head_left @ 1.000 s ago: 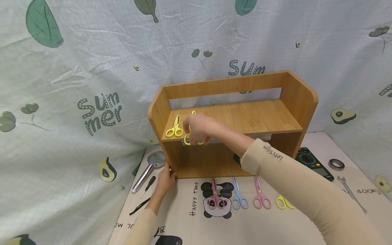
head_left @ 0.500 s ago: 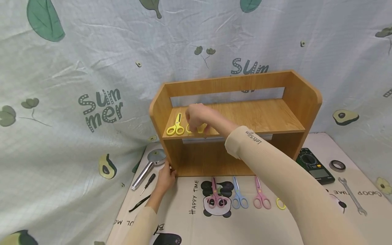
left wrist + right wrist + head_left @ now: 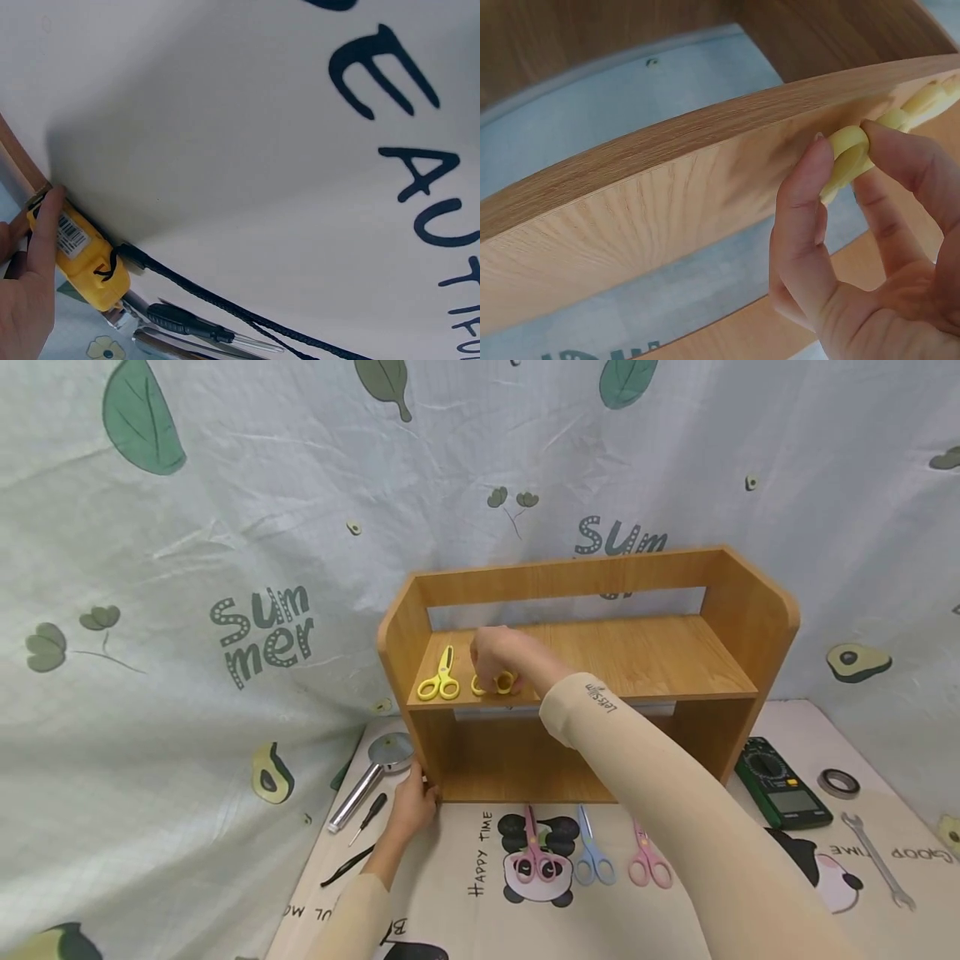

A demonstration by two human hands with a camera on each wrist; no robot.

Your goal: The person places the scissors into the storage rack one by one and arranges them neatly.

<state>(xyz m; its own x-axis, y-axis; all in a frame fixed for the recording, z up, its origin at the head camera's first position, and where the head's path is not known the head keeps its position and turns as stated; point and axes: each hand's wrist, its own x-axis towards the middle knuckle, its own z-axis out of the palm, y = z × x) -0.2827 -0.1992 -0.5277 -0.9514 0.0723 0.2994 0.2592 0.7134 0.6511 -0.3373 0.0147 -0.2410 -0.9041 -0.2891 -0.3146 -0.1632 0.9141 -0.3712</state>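
Right hand [image 3: 498,658] in a pinch on yellow scissors [image 3: 850,142] near shelf edge [image 3: 675,697], room rightward.

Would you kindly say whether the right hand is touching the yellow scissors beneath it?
Touching: the right wrist view shows the right hand pinching the yellow scissors, with no gap.

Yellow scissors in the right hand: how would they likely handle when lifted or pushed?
The yellow scissors should feel stiff, given their solid-looking loops. They seem light: the right hand only pinches them. Pushed along the shelf, they would likely slide, not roll, as the other yellow pair lies flat.
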